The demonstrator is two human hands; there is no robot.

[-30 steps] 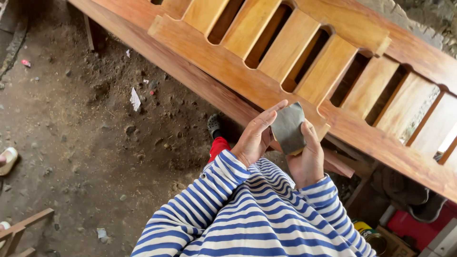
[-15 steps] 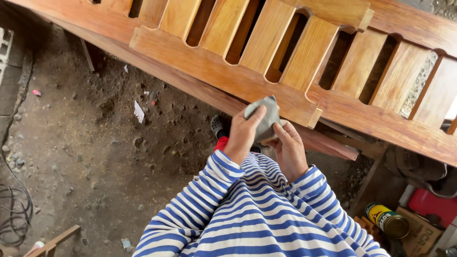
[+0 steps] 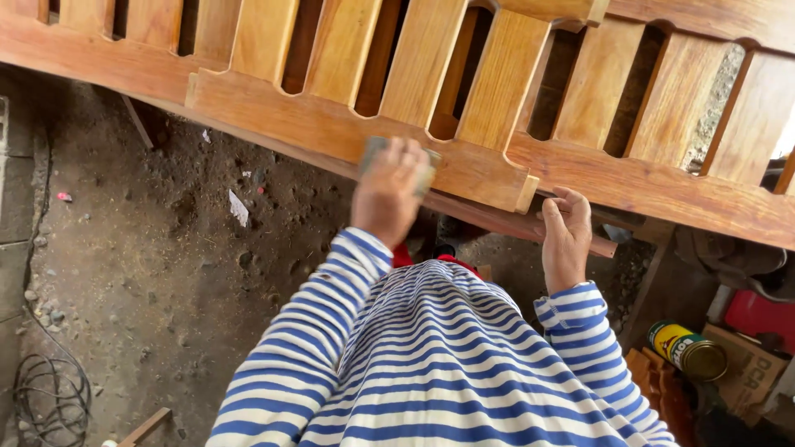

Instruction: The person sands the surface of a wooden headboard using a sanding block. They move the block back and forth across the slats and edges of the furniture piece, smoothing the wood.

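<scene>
We are at the sanding step: our left hand (image 3: pixel 387 199) presses a folded grey piece of sandpaper (image 3: pixel 426 170) flat against the lower rail of the slatted wooden panel (image 3: pixel 331 124). The fingers of that hand are curled over the paper and hold it against the wood, so only its grey edges show on either side of the knuckles. The view of this hand is blurred, so we cannot tell more about the grip.

Our right hand (image 3: pixel 567 236) holds nothing. Its fingers are spread loosely, with the tips at the notched end of the rail and the plank (image 3: pixel 580 240) beneath it, as if to brace the work.

By our judgement the next move calls for even pressure along the grain of the rail, with the paper kept flat, and for care at the stepped notch, where an edge could catch or tear it.

The panel is orange-brown timber with upright slats and dark gaps between them, and it lies across the upper part of the view. Below it is a bare dirt floor (image 3: pixel 149 273) strewn with small stones and a scrap of white paper (image 3: pixel 238 209). A coil of dark cable (image 3: pixel 50 393) lies at the lower left. At the lower right, near our right sleeve, are a yellow tin can (image 3: pixel 687 348), a cardboard box (image 3: pixel 745 364) and a red container (image 3: pixel 758 314).
</scene>
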